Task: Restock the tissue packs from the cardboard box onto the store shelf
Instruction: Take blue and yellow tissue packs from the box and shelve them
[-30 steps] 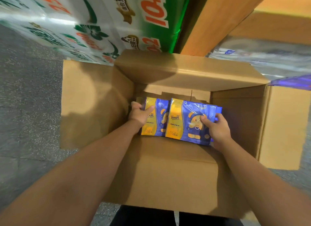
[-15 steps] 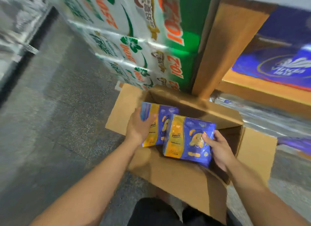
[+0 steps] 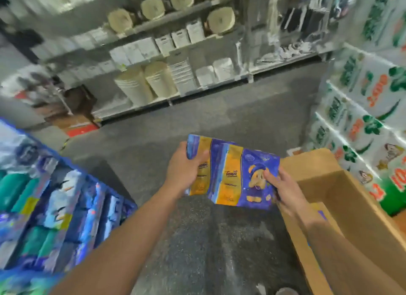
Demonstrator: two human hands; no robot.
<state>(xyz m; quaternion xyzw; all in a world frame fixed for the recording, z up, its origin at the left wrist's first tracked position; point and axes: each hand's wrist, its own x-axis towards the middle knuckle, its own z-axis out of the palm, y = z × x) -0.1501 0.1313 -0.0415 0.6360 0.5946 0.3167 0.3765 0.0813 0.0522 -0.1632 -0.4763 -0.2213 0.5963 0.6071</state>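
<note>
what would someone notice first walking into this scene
Most striking are the two blue and yellow tissue packs held side by side mid-frame over the grey floor, the left hand gripping one and the right hand the other. At lower right stands the open cardboard box, and blue shelved packs fill the lower left.

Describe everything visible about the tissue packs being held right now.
The tissue packs are two blue and yellow plastic-wrapped bundles held side by side, with "Tempo" printed on the yellow bands and a cartoon figure on the right one. They are in the air above the grey floor, left of the open cardboard box, faces tilted up toward the camera. The left hand grips the left pack, the right hand the right.
</note>
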